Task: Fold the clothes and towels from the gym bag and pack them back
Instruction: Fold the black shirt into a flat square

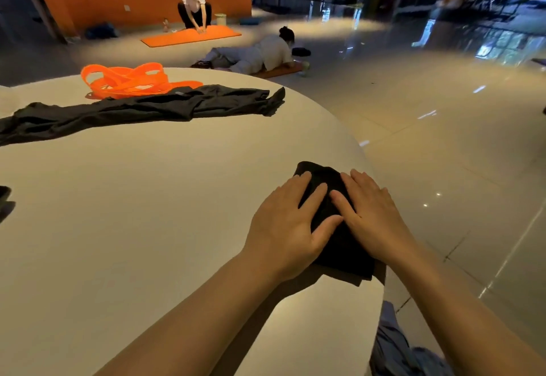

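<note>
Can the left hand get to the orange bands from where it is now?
Probably, with a long stretch. The left hand presses flat on the folded cloth at the near edge; the orange bands lie across the table, beyond the unfolded black garment. Nothing upright blocks the way.

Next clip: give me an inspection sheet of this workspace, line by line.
Surface: round white table, hands working near its right edge.
Job's things: small folded black cloth under both hands; long black garment lying unfolded across the far side.
Clutter: orange straps beyond the garment; dark item at the left frame edge.
Grippers: left hand and right hand press flat on the cloth.
Cables: nothing seen.
Surroundings: glossy tiled floor; two people on orange mats.
</note>
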Motion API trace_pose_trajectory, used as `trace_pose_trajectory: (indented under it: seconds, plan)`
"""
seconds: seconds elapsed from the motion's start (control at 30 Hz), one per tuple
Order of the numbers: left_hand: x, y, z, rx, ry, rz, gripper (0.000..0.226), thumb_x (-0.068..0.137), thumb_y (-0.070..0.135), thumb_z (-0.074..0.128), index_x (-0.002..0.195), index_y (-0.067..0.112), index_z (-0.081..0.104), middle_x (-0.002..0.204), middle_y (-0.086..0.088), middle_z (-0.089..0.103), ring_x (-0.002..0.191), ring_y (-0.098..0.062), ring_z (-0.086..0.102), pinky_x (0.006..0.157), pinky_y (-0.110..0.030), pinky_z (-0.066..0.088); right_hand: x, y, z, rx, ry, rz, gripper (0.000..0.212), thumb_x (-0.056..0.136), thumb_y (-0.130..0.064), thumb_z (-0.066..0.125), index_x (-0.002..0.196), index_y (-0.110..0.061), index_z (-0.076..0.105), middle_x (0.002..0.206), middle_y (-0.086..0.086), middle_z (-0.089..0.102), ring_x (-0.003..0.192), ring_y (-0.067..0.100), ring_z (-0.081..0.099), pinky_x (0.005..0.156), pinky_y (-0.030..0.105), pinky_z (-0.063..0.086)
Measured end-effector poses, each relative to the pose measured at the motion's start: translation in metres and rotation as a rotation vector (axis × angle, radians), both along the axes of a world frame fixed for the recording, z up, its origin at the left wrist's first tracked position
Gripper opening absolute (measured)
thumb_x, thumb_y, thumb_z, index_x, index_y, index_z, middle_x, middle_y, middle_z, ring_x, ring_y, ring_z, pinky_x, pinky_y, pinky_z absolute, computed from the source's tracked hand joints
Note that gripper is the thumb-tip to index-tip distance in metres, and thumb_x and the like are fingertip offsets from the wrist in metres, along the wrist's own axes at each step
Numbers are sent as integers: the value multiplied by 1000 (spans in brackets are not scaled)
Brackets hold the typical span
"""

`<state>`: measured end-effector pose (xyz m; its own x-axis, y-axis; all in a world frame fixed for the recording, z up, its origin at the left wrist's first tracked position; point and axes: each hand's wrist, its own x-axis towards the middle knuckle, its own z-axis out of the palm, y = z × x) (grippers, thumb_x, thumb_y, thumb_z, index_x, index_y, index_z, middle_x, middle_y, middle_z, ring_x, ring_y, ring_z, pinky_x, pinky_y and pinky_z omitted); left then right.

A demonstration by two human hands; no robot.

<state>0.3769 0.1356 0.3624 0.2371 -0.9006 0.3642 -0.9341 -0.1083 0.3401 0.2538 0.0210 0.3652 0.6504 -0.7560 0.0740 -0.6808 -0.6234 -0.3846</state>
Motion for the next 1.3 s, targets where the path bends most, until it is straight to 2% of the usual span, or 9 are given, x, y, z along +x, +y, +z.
trace_pose_trajectory:
  seconds: [0.1, 0.33, 0.43, 0.6, 0.8, 0.97, 1.1, 1.2, 1.3]
  plan:
    - [-4, 7, -10, -39, -63, -59, 60, 99, 56, 13, 144, 28, 42, 147, -5, 45, 137, -23, 39, 108, -33, 29, 2, -7, -2, -5, 4, 1, 59, 99, -48, 23, 152, -23, 17, 158, -2, 15, 145, 13, 9, 118, 37, 5]
    - [-2, 41, -22, 88, -6, -142, 56, 92, 63, 7, 145, 51, -5, 156, 20, -7, 141, 3, -17, 109, -19, -14, 1, -7, 10, -12, 150, -1, 58, 100, -50, 22, 152, -24, 16, 160, 0, 11, 146, 17, 8, 118, 44, 5]
    - [-1, 59, -21, 48, -11, -97, 57, 95, 61, 18, 149, 48, 5, 159, 14, 11, 145, -6, 13, 113, -29, 5, 3, 0, 32, -90, 204, -12, 52, 101, -47, 26, 150, -29, 23, 161, -3, -1, 147, 20, 3, 116, 52, -2]
    - [8, 88, -12, -70, -119, 73, 54, 93, 54, 35, 142, 32, 41, 147, -2, 44, 117, -20, 60, 98, -36, 32, 33, 47, 71, -160, 57, 100, 44, 102, -42, 21, 140, -31, 41, 158, -5, 19, 146, 16, 13, 114, 52, -11]
    - [54, 159, -14, -33, -131, 248, 51, 78, 36, 61, 126, 20, 53, 119, -5, 66, 99, -24, 68, 88, -42, 50, 107, 129, 57, -74, 94, 452, 44, 101, -46, 28, 142, -32, 38, 156, -6, 25, 145, 15, 18, 115, 50, -8]
    - [89, 239, -9, 3, -218, 490, 29, 78, 32, 62, 99, 16, 73, 103, -6, 72, 86, -24, 70, 83, -44, 53, 162, 194, 27, 148, -76, 561, 36, 101, -37, 37, 129, -22, 55, 137, -5, 51, 121, 18, 50, 102, 35, 39]
    - [111, 308, 2, -135, -319, 649, 31, 87, 34, 51, 94, 14, 74, 93, -2, 73, 84, -21, 68, 91, -47, 49, 196, 228, 4, 9, -121, 644, 35, 100, -34, 38, 125, -21, 59, 129, -5, 59, 118, 18, 53, 98, 33, 39]
    - [130, 357, 5, -259, -288, 892, 39, 88, 36, 47, 105, 9, 69, 100, -9, 70, 91, -31, 65, 94, -51, 43, 221, 252, -1, -24, -123, 739, 40, 101, -41, 35, 136, -26, 48, 140, -4, 50, 126, 20, 47, 108, 43, 33]
    - [135, 379, -6, -82, -184, 1055, 55, 87, 44, 52, 135, 18, 51, 136, -11, 53, 131, -33, 43, 105, -59, 29, 242, 277, 4, -41, -192, 867, 47, 99, -33, 45, 144, -20, 38, 147, 2, 41, 129, 23, 42, 107, 36, 35]
